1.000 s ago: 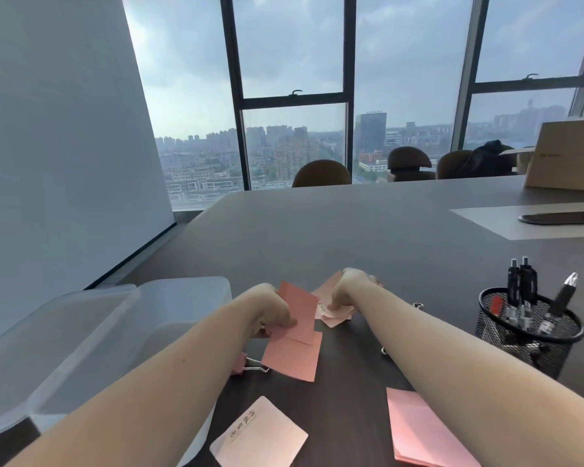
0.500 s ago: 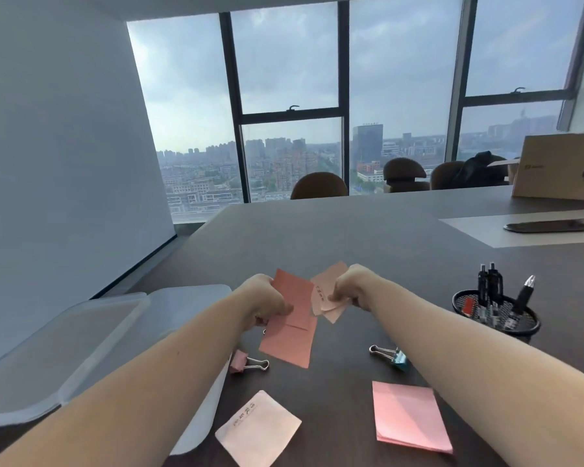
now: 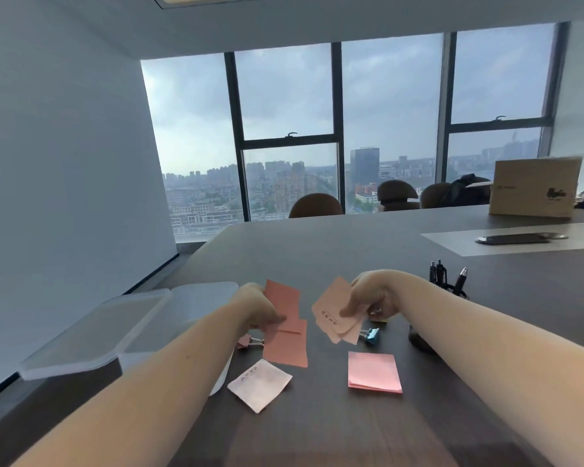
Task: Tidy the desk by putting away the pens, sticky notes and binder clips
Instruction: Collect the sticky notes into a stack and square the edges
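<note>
- My left hand pinches a few salmon-pink sticky notes; they hang in an overlapping chain above the desk.
- My right hand grips a small fan of pale peach notes, thumb on top, with a line of small print showing on the front sheet.
- Flat on the desk near me: a pale pink printed note turned like a diamond, and to its right a pink pad of notes.
- A pink binder clip lies just under my left hand, partly hidden; a blue binder clip lies below the right-hand notes.
- The desk is long, dark grey-brown and matte. Beyond it stand brown chair backs and tall windows over a hazy city; a cardboard box sits at far right.
- A clear plastic box sits at the left, with its lid lying over its left side; I cannot tell what is inside.
- A black mesh pen cup, mostly behind my right forearm, holds upright black pens.
</note>
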### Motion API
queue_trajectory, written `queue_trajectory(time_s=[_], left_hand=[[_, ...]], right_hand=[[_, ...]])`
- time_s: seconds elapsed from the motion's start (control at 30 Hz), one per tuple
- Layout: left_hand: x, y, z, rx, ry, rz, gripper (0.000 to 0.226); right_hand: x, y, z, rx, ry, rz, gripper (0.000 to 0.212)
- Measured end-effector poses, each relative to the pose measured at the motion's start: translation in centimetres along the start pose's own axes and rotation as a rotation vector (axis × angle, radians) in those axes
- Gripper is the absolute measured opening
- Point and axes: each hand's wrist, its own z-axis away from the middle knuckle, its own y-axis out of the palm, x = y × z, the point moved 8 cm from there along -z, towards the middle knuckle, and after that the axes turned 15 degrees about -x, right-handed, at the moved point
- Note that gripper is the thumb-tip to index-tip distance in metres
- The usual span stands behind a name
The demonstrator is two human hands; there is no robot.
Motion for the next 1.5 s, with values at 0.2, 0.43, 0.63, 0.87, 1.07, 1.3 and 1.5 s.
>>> queue_trajectory(time_s=[0.2, 0.43, 0.63, 0.87, 1.07, 1.3, 1.5], left_hand=[[2.6, 0.4, 2.1, 0.001, 0.002, -0.181, 0.047], [5.3, 3.2, 3.6, 0.091, 0.056, -0.383, 0.047], [5.4, 4.3, 3.5, 0.15, 0.098, -0.532, 0.061], [5.7, 4.6, 3.0, 0.163, 0.052, -0.412, 0.06], [4.1, 3.7, 2.1, 0.017, 0.06, -0.043, 0.023], [3.1, 3.1, 0.0, -0.164, -0.081, 0.458, 0.046], [1.3, 4.9, 0.7, -0.07, -0.046, 0.867, 0.012]], right_hand=[[-2.7, 0.9, 2.9, 0.086, -0.032, 0.164, 0.016], [-4.8, 2.0, 2.8, -0.011, -0.11, 0.547, 0.054], [-5.0, 2.8, 3.0, 0.043, -0.13, 0.678, 0.066], [-4.0, 3.0, 3.7, 0.06, -0.197, 0.661, 0.05], [-3.7, 2.4, 2.6, 0.021, -0.185, 0.07, 0.029], [-1.9, 2.2, 2.5, 0.063, -0.176, -0.637, 0.058], [-0.3, 4.9, 2.4, 0.079, -0.271, -0.757, 0.036]])
